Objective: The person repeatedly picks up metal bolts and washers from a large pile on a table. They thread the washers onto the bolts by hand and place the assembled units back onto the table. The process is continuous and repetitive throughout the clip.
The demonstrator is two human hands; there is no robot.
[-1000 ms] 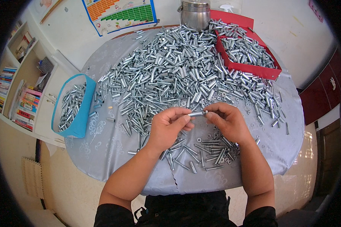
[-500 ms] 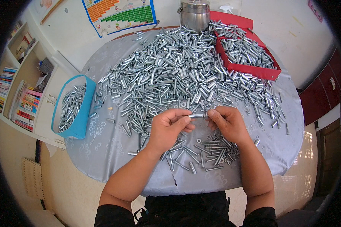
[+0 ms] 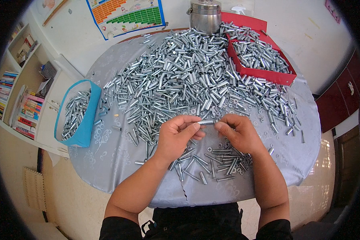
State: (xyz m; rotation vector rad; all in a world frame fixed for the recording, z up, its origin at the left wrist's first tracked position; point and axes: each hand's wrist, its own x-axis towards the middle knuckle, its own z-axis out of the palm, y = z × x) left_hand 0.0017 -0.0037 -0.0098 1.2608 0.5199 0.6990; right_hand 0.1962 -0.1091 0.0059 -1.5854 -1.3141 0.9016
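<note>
Both hands, left hand [image 3: 176, 138] and right hand [image 3: 238, 134], pinch one metal sleeve [image 3: 207, 122] above loose bolts [image 3: 212, 164]; sleeve pile [image 3: 188, 80] behind, blue bin [image 3: 86, 120] left

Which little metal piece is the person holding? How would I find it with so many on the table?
Start at the round table under its grey cloth, then find the left hand and right hand near its front edge. The short silver metal tube bridges their fingertips, lifted above the heap, the only one not lying down.
</note>
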